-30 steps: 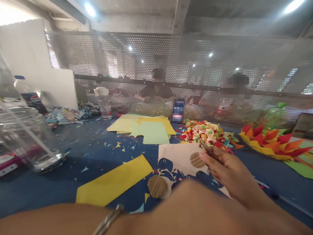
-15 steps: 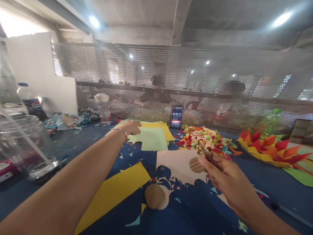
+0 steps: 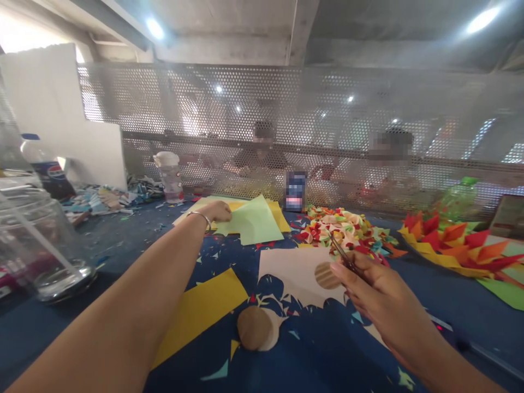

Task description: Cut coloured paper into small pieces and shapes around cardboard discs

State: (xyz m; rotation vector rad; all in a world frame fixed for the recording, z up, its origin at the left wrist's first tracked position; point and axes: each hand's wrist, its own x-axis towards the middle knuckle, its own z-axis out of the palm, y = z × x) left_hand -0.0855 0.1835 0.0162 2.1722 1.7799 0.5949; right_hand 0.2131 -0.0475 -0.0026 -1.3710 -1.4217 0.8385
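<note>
My left hand reaches far across the blue table and pinches the near corner of a pale green paper sheet, which lifts off the stack of yellow sheets under it. A metal bangle sits on that wrist. My right hand is closed round a pair of scissors whose blades point up and away. Below it lie a pale pink cut sheet and a brown cardboard disc. A second cardboard disc lies nearer me, beside a yellow paper strip.
A clear glass jar stands at the left, a soda bottle and a white cup behind it. A heap of small folded paper pieces and orange-red folded shapes lie right. Other people sit behind a perforated metal screen.
My left arm stretched out from close under the camera to the paper stack, took hold of the green sheet and raised its edge. My right hand with the scissors has stayed in place.
</note>
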